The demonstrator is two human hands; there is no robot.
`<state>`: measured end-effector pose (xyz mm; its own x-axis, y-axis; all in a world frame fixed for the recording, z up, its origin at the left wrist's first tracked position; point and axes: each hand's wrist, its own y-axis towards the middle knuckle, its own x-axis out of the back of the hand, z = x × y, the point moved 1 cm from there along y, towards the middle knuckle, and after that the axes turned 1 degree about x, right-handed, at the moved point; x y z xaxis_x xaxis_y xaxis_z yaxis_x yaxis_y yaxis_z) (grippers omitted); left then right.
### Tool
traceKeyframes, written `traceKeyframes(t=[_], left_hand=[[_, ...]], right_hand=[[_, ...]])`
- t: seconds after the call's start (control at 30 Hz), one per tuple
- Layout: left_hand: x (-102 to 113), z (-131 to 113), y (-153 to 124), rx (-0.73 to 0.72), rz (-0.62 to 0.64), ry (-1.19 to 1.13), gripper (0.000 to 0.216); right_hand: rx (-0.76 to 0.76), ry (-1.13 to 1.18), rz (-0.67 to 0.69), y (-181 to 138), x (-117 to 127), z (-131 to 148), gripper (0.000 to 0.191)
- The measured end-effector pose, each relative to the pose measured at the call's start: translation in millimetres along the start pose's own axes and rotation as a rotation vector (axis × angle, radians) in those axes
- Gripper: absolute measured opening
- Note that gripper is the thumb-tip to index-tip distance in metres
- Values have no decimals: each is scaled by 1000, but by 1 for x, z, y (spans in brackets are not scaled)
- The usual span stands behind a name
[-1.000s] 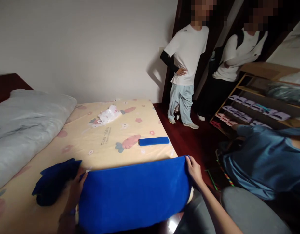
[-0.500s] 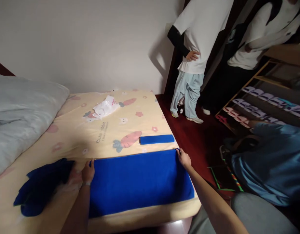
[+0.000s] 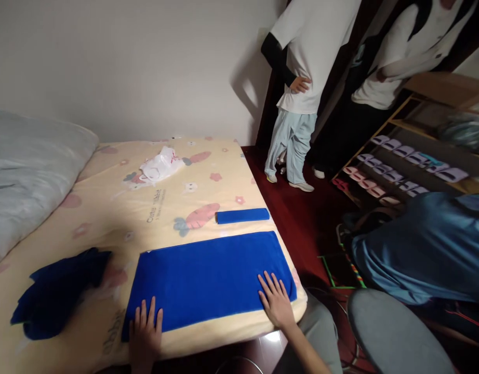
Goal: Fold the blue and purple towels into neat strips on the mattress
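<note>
A blue towel (image 3: 212, 278) lies spread flat on the near end of the bed (image 3: 118, 218), which has a yellow carrot-print sheet. My left hand (image 3: 145, 330) rests open on the towel's near left corner, fingers stretched flat. My right hand (image 3: 276, 301) lies open on the near right corner, fingers spread. A small folded blue towel (image 3: 242, 215) sits just beyond the flat one. A crumpled dark blue towel (image 3: 56, 291) lies to the left of my left hand.
A grey quilt (image 3: 29, 166) is heaped at the left. A white plastic bag (image 3: 160, 165) lies mid-bed. Two people in white shirts (image 3: 302, 67) stand by the door. A wooden rack with slippers (image 3: 403, 171) and a person in blue (image 3: 422, 244) are on the right.
I lowered the blue towel from in front of me onto the bed and laid it flat. Both hands let go of its far corners and slid back to the near edge.
</note>
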<state>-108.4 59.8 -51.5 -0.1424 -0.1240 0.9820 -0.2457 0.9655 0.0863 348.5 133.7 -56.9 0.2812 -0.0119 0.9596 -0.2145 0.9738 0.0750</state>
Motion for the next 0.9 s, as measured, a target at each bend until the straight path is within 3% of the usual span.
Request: traceKeyframes(t=[0.23,0.43,0.53,0.6,0.67,0.8,0.9], left_hand=[[-7,25,7,230,-56,6,73],[0,35,-2,296,-73,28,76],[9,19,-2,315,-136,31,75],[12,-12,0,233,-180,6,72],[8,-59,2,42,-134,-66,64],[-13,-176,2,-414,130,-235,57],[-40,-238,0,-489,282,-283,60]], right_hand=[[-98,-65,-39,-11,2,-56,63],[-149,-79,-48,-14,2,-58,67],[-223,-55,-101,-15,5,-55,69],[-262,-34,-171,-12,7,-43,70],[-225,6,-203,-4,10,-19,68],[6,139,-108,30,12,54,59],[125,233,-30,66,9,104,58]])
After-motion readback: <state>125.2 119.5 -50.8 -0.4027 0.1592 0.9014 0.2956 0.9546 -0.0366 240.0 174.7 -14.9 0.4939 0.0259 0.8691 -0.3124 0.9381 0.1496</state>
